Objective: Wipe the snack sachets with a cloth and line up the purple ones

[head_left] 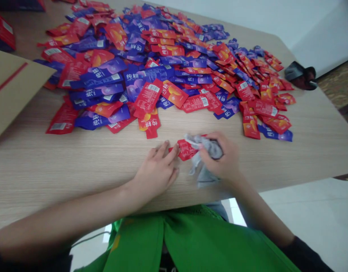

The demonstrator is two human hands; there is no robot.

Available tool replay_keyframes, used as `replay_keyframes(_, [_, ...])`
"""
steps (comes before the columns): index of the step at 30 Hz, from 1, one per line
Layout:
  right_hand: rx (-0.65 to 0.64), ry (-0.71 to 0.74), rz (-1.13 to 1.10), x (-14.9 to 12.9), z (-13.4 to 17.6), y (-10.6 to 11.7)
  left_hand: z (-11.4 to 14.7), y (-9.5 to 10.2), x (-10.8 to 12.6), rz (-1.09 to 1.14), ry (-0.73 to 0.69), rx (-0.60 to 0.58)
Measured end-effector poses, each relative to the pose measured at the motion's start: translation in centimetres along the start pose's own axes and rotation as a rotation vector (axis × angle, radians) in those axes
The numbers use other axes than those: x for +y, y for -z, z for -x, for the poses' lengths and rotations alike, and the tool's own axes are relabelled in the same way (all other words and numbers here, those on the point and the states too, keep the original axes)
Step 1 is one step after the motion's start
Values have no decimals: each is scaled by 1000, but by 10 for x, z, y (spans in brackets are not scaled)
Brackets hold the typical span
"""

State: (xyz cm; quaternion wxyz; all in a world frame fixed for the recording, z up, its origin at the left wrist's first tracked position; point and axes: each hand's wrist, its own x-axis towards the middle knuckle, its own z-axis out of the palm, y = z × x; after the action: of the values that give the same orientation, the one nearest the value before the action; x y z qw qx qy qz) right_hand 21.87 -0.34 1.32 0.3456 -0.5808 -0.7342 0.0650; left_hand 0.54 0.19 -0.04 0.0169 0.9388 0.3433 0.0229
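Observation:
A red pouch (187, 149) lies flat on the table near its front edge, its printed side up. The fingertips of my left hand (158, 168) press on its left end, with the fingers spread. Bunched in my right hand (223, 156) is a grey cloth (215, 149), which rests on the right part of the pouch and hides it. The right hand is slightly blurred. One loose end of the cloth hangs down onto the tabletop.
A wide heap of red and purple pouches (147, 96) spreads across the wooden table (63, 170). At the left stand a cardboard box (15, 83) and a red box (2, 32). A dark object (301, 75) sits at the right edge.

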Motion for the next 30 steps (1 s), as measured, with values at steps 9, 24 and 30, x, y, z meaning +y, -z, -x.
replay_keyframes(9, [-198,-59,286,27,12,-15,-4,2,1,-12,47,-43])
replay_keyframes(24, [-213,-171,204,30,23,0,-6,0,-1,-43,28,-45])
replay_keyframes(30, [97,-423,33,63,3,45,-26,11,-15,91,3,4])
